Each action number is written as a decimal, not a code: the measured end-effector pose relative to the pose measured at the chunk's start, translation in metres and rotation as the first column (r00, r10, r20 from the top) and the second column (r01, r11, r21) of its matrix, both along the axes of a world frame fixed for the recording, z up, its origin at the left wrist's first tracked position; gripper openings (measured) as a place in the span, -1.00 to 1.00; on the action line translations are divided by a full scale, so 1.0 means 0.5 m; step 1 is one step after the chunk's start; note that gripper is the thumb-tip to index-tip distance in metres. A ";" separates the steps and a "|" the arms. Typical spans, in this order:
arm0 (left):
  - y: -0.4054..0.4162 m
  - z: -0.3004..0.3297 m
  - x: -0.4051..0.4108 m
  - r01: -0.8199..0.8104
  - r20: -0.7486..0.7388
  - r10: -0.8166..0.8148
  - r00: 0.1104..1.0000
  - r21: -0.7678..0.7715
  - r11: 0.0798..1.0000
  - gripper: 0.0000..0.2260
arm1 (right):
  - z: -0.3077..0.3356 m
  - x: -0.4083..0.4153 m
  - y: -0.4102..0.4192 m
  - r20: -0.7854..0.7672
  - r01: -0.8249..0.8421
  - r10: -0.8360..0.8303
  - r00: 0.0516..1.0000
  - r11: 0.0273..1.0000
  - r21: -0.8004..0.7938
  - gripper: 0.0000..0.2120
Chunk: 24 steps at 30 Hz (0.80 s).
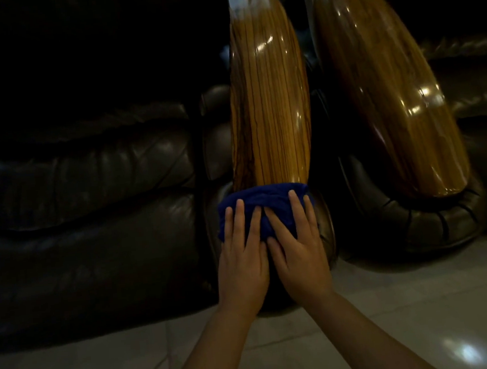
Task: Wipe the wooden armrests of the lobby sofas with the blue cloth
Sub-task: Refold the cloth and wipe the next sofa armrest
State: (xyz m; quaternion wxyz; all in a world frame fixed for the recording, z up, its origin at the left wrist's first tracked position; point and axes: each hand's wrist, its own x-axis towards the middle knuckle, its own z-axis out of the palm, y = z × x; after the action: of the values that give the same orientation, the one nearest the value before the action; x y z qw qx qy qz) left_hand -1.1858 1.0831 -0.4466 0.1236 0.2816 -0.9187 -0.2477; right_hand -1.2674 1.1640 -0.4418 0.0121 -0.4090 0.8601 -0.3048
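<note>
L grip [243, 261] & R grip [300, 253] flat on 1 blue cloth [262, 196]; 2 armrests [267, 102]

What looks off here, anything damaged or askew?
Nothing stands out. Both hands press the blue cloth flat on the near end of the wooden armrest; its glossy wood looks intact.

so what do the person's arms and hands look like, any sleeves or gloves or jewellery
Both arms are bare as far as the frame shows, with no sleeves in view. The left hand and right hand wear no gloves, and no rings, watch or bracelets are visible at fingers or wrists. The fingernails look short and unpainted, though the light is dim.
</note>
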 end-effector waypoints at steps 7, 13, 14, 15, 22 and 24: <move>-0.087 0.052 -0.105 0.025 -0.028 -0.025 0.999 -0.030 0.999 -0.44 | 0.049 -0.121 -0.063 -0.105 -0.068 0.073 0.992 0.996 0.055 -0.54; -0.111 0.077 -0.148 -0.016 -0.015 0.016 1.000 -0.025 1.000 -0.43 | 0.075 -0.167 -0.100 -0.111 -0.069 0.079 0.991 0.994 0.090 -0.52; -0.106 0.079 -0.139 -0.007 -0.017 0.007 1.000 -0.009 1.000 -0.42 | 0.077 -0.161 -0.090 -0.086 -0.088 0.096 0.992 0.992 0.095 -0.50; -0.099 0.076 -0.125 0.012 -0.022 -0.011 1.000 0.010 1.000 -0.41 | 0.074 -0.153 -0.077 -0.055 -0.115 0.121 0.991 0.988 0.103 -0.48; -0.047 0.080 -0.026 -0.027 -0.095 0.033 0.995 0.057 0.998 -0.45 | 0.071 -0.072 0.010 0.043 -0.094 0.093 0.995 0.995 0.017 -0.40; -0.046 0.088 -0.030 -0.053 -0.075 0.052 0.996 -0.004 0.999 -0.52 | 0.076 -0.052 0.001 0.095 0.044 -0.043 0.995 0.999 -0.008 -0.43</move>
State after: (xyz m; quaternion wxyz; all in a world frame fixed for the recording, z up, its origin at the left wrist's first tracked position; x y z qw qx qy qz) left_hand -1.2009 1.0603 -0.4024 0.1652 0.2957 -0.9065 -0.2518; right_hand -1.2932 1.1647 -0.4037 0.0441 -0.3751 0.8658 -0.3282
